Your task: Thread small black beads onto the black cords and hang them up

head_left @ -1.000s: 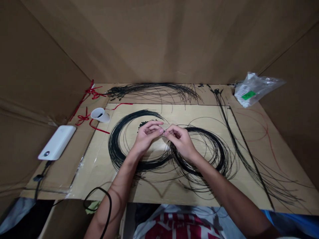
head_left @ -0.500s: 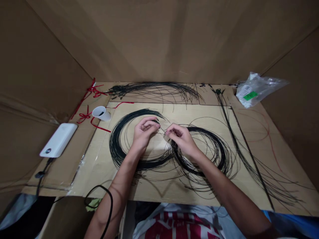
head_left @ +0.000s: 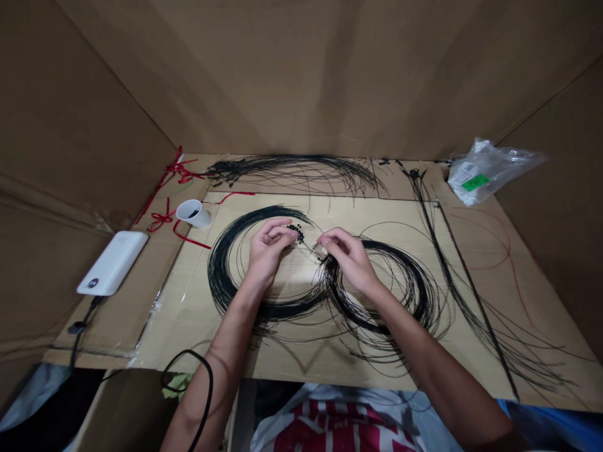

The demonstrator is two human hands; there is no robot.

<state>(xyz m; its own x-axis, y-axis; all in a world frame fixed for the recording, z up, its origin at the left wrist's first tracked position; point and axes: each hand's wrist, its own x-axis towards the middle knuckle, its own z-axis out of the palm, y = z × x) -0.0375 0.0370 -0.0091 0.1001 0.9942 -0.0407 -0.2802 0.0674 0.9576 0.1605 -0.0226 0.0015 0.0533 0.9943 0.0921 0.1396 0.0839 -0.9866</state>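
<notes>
White power bank (head_left: 112, 263) far left, white cup (head_left: 194, 213) near red ribbon (head_left: 162, 220). Left hand (head_left: 266, 246) half closed, fingertips just beside small black bits (head_left: 296, 233); cannot tell if holding any. Right hand (head_left: 349, 256) pinched shut on thin black wire (head_left: 309, 247), wire end pointing left to bits, right hand nearer wire. Black wire coils (head_left: 226, 276) under both hands, on cardboard sheet (head_left: 179, 333). Plastic bag (head_left: 485, 172) far right.
</notes>
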